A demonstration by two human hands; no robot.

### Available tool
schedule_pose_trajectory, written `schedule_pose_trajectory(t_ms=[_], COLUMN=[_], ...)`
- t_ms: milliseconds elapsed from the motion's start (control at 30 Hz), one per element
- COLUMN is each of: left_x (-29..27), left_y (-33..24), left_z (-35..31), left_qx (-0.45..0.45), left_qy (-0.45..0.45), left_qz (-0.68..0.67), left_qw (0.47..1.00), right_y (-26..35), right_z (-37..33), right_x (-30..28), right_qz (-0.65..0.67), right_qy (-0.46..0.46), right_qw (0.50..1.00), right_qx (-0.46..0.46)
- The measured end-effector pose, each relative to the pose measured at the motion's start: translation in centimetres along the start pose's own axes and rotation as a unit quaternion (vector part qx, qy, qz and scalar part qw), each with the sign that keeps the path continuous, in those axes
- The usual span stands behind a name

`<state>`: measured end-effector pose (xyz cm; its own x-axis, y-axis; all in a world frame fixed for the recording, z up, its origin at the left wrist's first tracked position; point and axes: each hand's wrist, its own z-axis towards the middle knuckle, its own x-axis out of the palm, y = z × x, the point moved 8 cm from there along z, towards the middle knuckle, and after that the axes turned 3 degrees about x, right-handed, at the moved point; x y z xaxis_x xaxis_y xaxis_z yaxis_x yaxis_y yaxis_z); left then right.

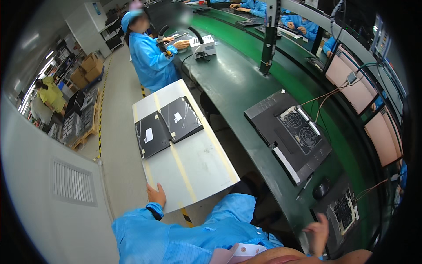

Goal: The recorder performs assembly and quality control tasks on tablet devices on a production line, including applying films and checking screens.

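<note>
A large white board (204, 156) with yellowish tape strips slants in front of me. My left hand (157, 196) is closed on its near left edge, the thumb lying on top. Farther up the board lie two flat black panels side by side, a left one (151, 137) and a right one (181, 119); each carries a white label, and clear film shines on the right one. Over at the lower right, my right hand (318, 233) holds nothing, its fingers apart and partly bent. It is beside a black device (337, 215) with an opened section.
A green workbench (239, 99) runs along my right, bearing a black unit with two fans (285, 136), a mouse (321, 188) and a white box (202, 46). Tilted screens (382, 136) stand beyond. A person in blue (151, 57) works ahead; pallets (83, 119) stand left.
</note>
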<state>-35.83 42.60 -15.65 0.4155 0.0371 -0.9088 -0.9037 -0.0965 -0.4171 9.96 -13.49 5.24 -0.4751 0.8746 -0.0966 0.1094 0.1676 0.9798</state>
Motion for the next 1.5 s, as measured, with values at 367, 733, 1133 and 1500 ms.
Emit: schedule_pose_trajectory(t_ms=[367,733,1133,1500], left_x=[-0.4,-13.8,-37.8,-39.1], left_y=[-11.0,-46.0,-54.9,-51.1], left_z=[2.6,-17.1,-28.4,-28.1], left_qx=[0.131,0.558,0.781,0.778], left_qy=[-0.095,0.277,-0.085,-0.096], left_qz=[0.027,-0.431,-0.164,-0.221], left_qw=[0.986,0.652,0.596,0.58], right_y=[-14.0,-1.9,-5.3,-5.5], right_z=[-25.1,-12.6,-10.3,-10.3], right_x=[-38.6,-8.7,-5.0,-4.3], right_qz=[0.42,-0.497,-0.38,-0.419], right_qy=[-0.397,-0.391,-0.377,-0.361], right_qw=[0.796,0.748,0.822,0.8], right_qx=[-0.182,-0.2,-0.192,-0.233])
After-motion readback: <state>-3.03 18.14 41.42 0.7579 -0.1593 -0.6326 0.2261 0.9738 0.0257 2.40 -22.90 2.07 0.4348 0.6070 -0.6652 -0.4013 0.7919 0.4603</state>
